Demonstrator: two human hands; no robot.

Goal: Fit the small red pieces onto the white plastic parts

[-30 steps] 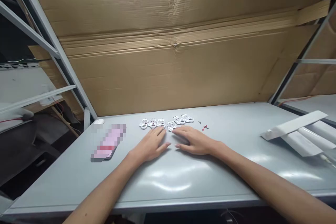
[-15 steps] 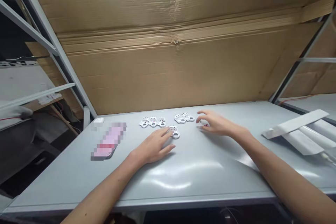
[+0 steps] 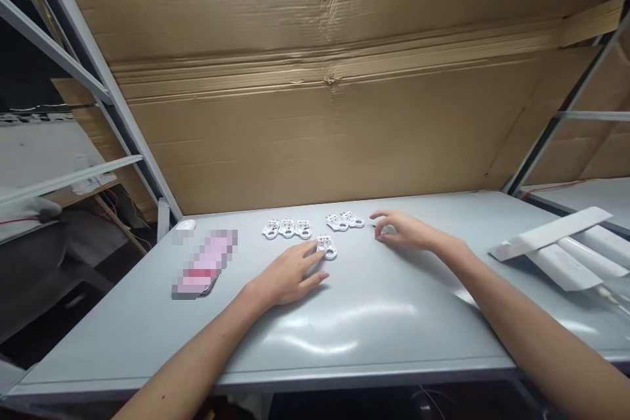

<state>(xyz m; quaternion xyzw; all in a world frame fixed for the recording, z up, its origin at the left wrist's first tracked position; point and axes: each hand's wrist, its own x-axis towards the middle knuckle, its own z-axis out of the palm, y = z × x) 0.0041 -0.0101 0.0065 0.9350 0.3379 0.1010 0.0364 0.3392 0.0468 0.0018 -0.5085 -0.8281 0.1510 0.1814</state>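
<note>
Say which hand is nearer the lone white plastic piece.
Left. The left hand has its fingertips on the white plastic piece; the right hand is apart from it, further right.

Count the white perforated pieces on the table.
6: three white pieces in a row, two white pieces to their right, one white piece touching the left hand; more could hide under hands.

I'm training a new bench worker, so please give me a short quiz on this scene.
1. True or false: the left hand touches the lone white plastic piece.
2. How many pieces are in the row of white pieces to the left of that lone piece?
3. Which is nearer the left hand: A) the pink packet, or B) the white tubes at the table's right end?

Key: 1 true; 2 three; 3 A.
</note>
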